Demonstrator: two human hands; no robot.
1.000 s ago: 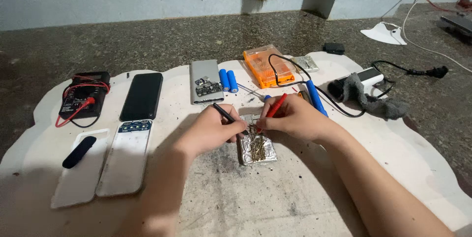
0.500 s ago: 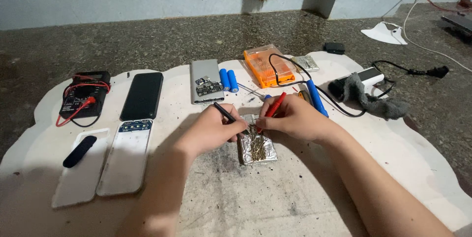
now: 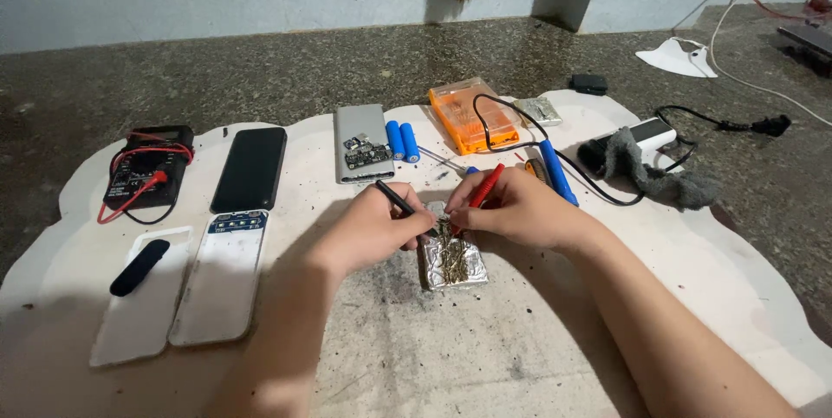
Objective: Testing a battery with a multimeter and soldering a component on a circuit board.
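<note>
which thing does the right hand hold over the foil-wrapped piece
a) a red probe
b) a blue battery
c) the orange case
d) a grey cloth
a: the right hand grips a red probe, its tip down at the foil-wrapped piece, while the left hand holds a black probe.

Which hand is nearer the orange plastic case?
Right. The right hand lies just below the orange plastic case; the left hand sits farther, down-left.

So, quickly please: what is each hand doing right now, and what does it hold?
Left hand: closed on a black probe, tip at the foil-wrapped piece.
Right hand: closed on a red probe, at the same piece.
</note>
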